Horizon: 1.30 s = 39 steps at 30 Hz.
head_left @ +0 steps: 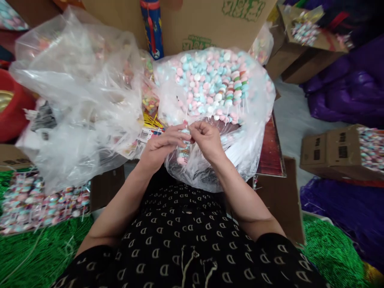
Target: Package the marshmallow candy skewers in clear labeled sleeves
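Between my hands, over the front of a clear plastic bag (243,160), is a small wrapped candy (183,154) with a printed label and a pale pink lower end. My left hand (162,145) holds it from the left, its fingers reaching across the upper part. Thumb and fingertips of my right hand (207,138) are pinched together at the top of the wrapper. Just beyond lie many loose pink, blue and white candies (204,82) in the bag. Several candy skewers (237,88) on white sticks rest on them.
A big cloudy plastic bag (81,92) fills the left side, near yellow twist ties (151,120). Behind stand a cardboard box (198,20) and a blue tube (153,30). Packed candies (51,204) lie lower left; a candy-filled carton (330,150) stands right.
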Motion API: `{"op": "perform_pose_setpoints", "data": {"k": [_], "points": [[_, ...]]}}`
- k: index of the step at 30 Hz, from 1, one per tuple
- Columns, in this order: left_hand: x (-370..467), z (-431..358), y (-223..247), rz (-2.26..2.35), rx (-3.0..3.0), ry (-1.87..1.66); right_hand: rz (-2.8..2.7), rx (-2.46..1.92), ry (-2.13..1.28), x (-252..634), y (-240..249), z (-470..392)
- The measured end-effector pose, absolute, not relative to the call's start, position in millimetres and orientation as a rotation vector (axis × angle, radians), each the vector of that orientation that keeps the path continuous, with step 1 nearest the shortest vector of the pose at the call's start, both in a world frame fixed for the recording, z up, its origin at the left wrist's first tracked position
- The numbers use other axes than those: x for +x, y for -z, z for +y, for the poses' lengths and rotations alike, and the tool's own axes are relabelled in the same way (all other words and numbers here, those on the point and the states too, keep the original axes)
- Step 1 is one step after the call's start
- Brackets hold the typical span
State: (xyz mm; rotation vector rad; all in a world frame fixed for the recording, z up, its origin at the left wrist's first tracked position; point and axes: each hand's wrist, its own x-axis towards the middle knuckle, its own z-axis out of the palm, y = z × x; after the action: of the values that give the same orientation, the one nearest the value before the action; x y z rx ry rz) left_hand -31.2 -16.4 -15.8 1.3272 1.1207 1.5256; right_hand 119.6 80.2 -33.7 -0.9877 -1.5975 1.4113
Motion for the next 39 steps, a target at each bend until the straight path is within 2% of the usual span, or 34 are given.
{"op": "perform_pose_setpoints", "data": {"k": [3,6,9,13,17,22,25,28,33,37,39], "points": [[-33.4,-21.9,11.8,1.330,1.634,-1.424,-1.539,-0.987,-1.304,122.7,22.8,85.7],[-28.4,-20.2,15.9,1.535,1.605,-1.303,-1.562,-0.944,-1.136,127.0,6.5,77.9],[-22.8,-10.0,21.0,1.393,1.197,-1.292,-1.681,-0.835,-1.065,129.3,-3.8,60.3],[-25.4,2.5,9.9,1.138,0.822,-1.476,-1.933,-0.748,-1.015,127.2,7.2,46.2],[-29.5,-2.6,-3.5,1.095,0.808,-1.539,-1.997,-0.871,-0.901,125.3,26.8,58.8],[-21.5,-12.3,21.4,1.345,1.027,-1.590,-1.916,-0.895,-0.636,126.8,22.6,72.0],[-17.3,-10.8,39.8,1.378,0.968,-1.451,-1.976,-0.805,-0.465,126.3,18.3,65.9],[-18.1,-8.9,45.4,1.196,0.837,-1.298,-2.009,-0.671,-0.392,126.0,22.7,60.1],[-24.2,-9.8,43.0,1.034,0.935,-1.223,-1.914,-0.748,-0.643,130.8,30.9,62.6],[-26.4,-6.9,47.4,1.377,1.360,-1.453,-1.743,-0.900,-0.964,133.1,29.0,63.6],[-28.6,-4.2,50.0,1.566,1.620,-1.513,-1.578,-0.934,-1.266,132.4,28.4,61.5]]}}
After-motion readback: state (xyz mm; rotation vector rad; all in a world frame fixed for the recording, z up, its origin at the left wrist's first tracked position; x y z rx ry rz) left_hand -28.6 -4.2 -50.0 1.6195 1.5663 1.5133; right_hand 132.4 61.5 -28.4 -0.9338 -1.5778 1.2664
